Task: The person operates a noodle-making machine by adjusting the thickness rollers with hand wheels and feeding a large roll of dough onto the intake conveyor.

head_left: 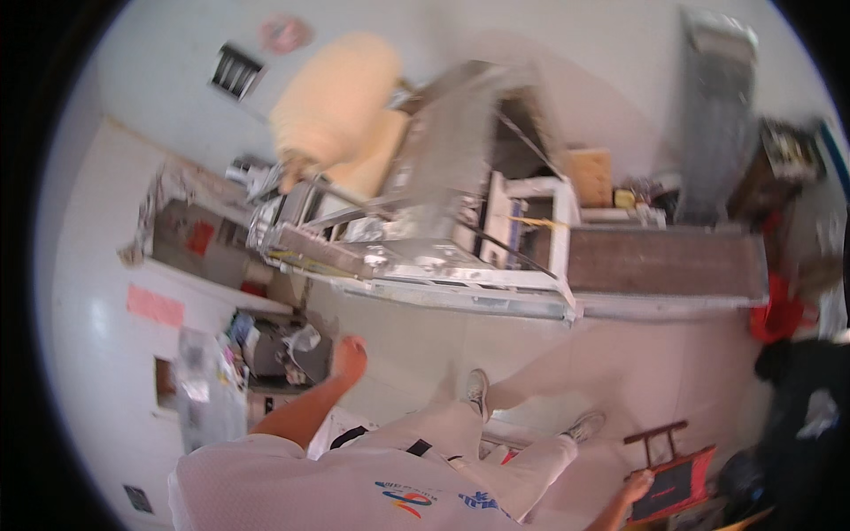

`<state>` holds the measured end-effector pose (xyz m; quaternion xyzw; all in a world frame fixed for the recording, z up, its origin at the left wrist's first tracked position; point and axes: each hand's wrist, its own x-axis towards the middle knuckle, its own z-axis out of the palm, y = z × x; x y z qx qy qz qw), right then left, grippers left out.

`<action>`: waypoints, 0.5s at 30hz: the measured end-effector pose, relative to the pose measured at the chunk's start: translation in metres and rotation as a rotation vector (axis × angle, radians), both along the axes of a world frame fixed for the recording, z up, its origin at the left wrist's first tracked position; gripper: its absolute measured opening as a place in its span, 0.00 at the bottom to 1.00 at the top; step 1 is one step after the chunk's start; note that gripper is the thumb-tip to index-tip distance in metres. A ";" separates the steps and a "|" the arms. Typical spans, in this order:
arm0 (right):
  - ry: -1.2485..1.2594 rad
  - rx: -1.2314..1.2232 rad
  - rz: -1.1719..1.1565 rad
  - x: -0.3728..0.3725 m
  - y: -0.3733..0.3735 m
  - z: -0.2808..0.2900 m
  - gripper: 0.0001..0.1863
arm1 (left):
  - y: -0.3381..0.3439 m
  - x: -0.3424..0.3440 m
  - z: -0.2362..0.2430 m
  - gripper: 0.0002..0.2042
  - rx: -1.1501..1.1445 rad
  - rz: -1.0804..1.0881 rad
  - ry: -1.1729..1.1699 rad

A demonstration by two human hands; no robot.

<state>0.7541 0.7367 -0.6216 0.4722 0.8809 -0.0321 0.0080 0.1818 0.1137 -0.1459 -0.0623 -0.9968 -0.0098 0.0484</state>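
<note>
Progress: honestly can't call anything done or left
Left hand: loosely curled, too blurry to say if my fingers meet
Right hand: by the stool, clamped or not, can't tell
Stool seat: flat, black
Beyond my left fingers: fat cream roll, metal machine

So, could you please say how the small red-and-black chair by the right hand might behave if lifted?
The chair will probably feel stiff, since its dark bars look rigid. With such slim bars, it may be light for its size. Its black panel might give if it is cloth; the material is unclear.
</note>
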 end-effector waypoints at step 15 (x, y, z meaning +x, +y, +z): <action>0.413 -1.240 0.782 -0.599 -0.409 0.584 0.20 | 0.026 -0.400 0.152 0.46 0.199 0.017 -0.459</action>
